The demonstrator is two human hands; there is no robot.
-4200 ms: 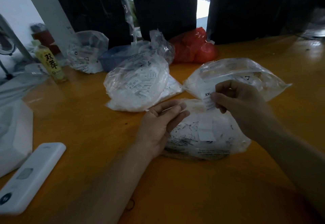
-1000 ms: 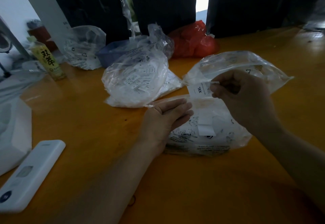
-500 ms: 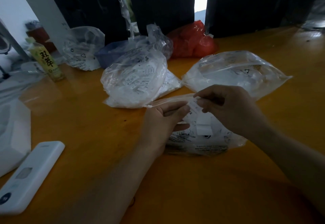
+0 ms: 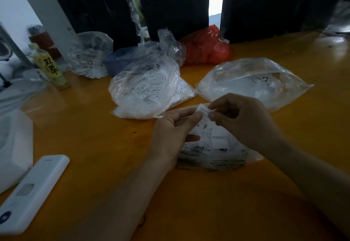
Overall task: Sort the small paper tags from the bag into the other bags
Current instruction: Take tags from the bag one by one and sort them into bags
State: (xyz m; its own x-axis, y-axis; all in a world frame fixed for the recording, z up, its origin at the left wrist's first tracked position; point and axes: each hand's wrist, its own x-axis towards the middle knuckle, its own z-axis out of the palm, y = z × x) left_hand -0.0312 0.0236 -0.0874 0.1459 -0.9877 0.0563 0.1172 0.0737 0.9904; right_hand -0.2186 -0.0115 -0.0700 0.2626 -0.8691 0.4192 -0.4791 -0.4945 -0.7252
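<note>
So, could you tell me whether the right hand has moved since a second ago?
Yes. The right hand has dropped from in front of the far clear bag toward the near bag, bringing the tag to the left hand.

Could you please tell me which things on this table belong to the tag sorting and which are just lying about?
In the job: paper tag, near bag, middle bag, right bag, left hand, right hand.

Lying about: white remote, yellow bottle, red bag, blue bowl.
</note>
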